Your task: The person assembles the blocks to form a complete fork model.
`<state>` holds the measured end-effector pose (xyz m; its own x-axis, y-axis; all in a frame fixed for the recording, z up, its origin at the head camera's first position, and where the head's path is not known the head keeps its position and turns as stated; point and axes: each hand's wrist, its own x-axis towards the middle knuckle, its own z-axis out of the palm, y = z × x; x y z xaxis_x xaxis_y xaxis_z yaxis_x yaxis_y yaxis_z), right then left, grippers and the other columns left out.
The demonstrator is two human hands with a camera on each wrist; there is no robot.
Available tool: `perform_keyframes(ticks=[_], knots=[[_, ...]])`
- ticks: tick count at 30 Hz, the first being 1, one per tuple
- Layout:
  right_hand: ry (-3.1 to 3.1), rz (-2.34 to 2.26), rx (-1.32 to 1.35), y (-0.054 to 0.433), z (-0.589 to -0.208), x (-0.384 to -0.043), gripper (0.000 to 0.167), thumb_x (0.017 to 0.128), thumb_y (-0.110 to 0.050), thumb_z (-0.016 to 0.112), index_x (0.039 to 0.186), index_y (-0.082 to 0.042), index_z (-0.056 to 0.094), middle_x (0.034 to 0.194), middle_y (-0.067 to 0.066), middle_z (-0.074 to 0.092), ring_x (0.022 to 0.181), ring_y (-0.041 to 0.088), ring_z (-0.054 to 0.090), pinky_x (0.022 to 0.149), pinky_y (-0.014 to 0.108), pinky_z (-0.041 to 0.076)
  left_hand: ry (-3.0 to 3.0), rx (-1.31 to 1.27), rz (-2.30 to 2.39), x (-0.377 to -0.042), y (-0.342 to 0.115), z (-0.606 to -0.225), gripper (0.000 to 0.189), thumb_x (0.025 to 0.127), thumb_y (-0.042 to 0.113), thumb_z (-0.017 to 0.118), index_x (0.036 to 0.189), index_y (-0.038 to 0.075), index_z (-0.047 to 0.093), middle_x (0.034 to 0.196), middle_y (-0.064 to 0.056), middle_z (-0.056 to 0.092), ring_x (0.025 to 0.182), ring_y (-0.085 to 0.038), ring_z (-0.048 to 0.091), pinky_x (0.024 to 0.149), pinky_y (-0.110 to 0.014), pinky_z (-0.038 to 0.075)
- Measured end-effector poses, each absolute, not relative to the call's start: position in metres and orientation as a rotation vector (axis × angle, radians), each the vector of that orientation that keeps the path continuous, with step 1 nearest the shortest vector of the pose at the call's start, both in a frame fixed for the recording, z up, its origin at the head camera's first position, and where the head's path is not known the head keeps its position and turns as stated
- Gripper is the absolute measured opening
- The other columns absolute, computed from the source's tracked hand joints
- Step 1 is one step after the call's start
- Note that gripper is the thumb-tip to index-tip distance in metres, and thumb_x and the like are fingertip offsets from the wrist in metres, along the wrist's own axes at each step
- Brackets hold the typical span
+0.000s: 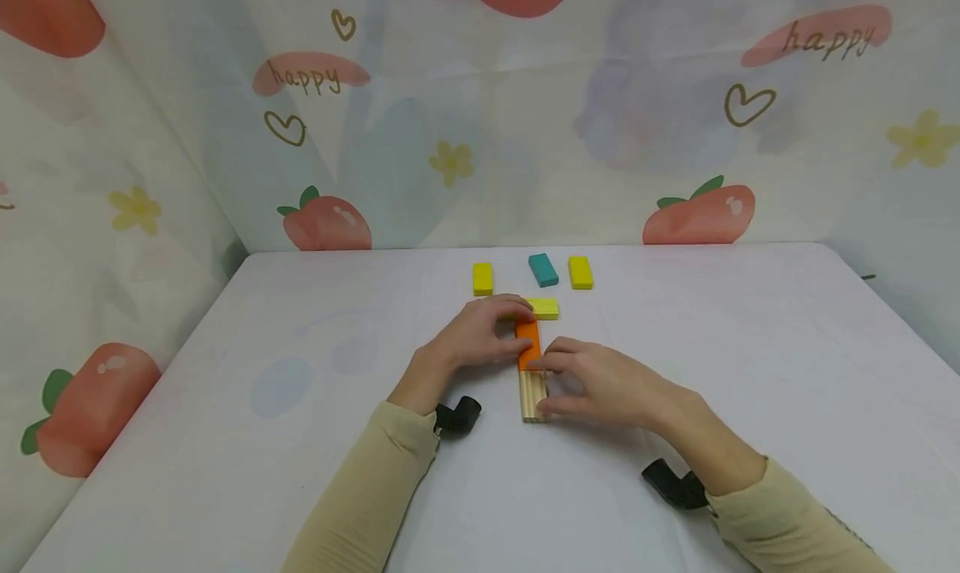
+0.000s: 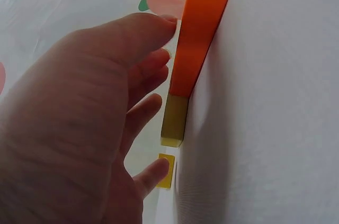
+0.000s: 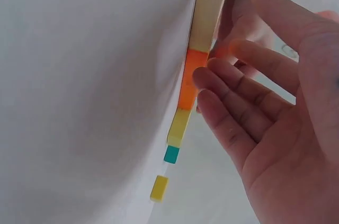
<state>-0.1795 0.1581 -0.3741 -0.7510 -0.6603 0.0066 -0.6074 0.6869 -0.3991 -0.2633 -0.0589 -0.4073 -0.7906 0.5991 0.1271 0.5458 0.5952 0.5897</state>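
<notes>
An orange block (image 1: 528, 348) lies lengthwise on the table, end to end with a pale wooden piece (image 1: 530, 400) with lengthwise lines. A yellow block (image 1: 546, 309) lies crosswise at the orange one's far end. My left hand (image 1: 480, 331) is at the left of the orange block, thumb near its side and fingers loosely bent toward the yellow block. On the other side, my right hand (image 1: 611, 383) has its fingertips by the orange block and its thumb beside the wooden piece. In the right wrist view its fingers (image 3: 233, 123) are relaxed, with nothing gripped.
Farther back are a yellow block (image 1: 483, 279) on the left, a teal block (image 1: 543, 270) set at a slant, and another yellow block (image 1: 581, 273) on the right. A white cloth covers the table (image 1: 187, 473); a printed curtain (image 1: 495, 140) stands behind it.
</notes>
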Motion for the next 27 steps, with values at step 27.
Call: perform_keyframes(ticks=[27], knots=[[2.959, -0.887, -0.736, 0.187, -0.363, -0.246, 0.05, 0.096, -0.021, 0.072, 0.141, -0.003, 0.058, 0.132, 0.02, 0.06, 0.119, 0.039, 0.058, 0.1, 0.057, 0.051, 2.759, 0.998, 0.72, -0.248, -0.071, -0.392, 0.074, 0.089, 0.051, 0.074, 0.151, 0.017, 0.051, 0.163, 0.0, 0.038, 0.151, -0.018, 0.033, 0.126, -0.047, 0.021]])
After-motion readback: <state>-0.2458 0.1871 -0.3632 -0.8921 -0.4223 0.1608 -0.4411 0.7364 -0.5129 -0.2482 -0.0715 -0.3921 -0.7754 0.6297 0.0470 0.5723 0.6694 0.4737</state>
